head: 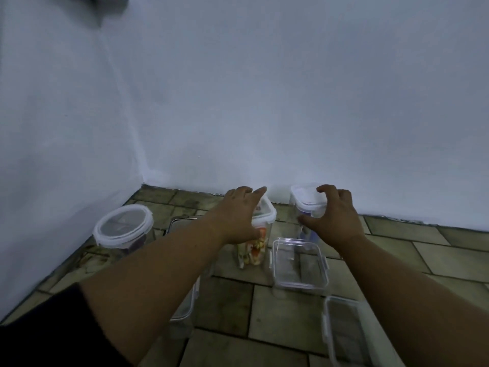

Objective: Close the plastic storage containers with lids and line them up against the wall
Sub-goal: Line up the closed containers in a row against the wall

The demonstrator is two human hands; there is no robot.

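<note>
The far container (308,201), tall, clear and lidded, stands close against the white wall (264,102) on the tiled floor (225,303). The right hand (334,218) is cupped round its top, fingers curled over the lid and thumb at its side; whether it actually grips cannot be told. Just left and slightly nearer, a second lidded container (258,247) holds colourful pieces, and the left hand (238,215) reaches over its lid with fingers stretched out, holding nothing. Near these stands a rectangular container (299,286) with no lid on. A round lidded container (124,225) sits at the far left by the corner. Another clear container (344,332) lies at the near right.
</note>
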